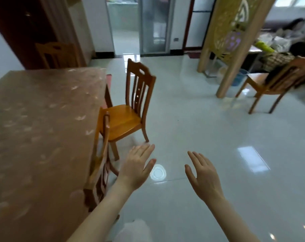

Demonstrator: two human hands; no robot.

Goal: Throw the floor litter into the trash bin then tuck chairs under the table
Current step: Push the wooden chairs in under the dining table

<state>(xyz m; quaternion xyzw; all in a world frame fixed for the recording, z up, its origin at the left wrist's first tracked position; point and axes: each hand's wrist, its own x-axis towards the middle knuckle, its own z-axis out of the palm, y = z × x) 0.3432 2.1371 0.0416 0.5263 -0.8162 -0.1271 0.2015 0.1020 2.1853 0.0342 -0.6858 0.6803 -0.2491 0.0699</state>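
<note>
Head view. Left hand point(137, 167) and right hand point(203, 175): both flat, fingers spread, holding nothing, raised over pale glossy tiled floor point(209, 128); likely poised for a reach.

Round clear plastic lid point(158, 172): floor litter, flat on tile just beyond left thumb.

Pulled-out orange wooden slat-back chair point(129, 109): clear of brown patterned-cloth table point(40, 128), seat fully exposed, not yet tucked.

Nearer wooden chair point(100, 165): backrest close against table edge, seemingly tucked.

Blue plastic bin point(240, 79): well apart, behind pale wooden post point(233, 67); probable destination for litter.
</note>
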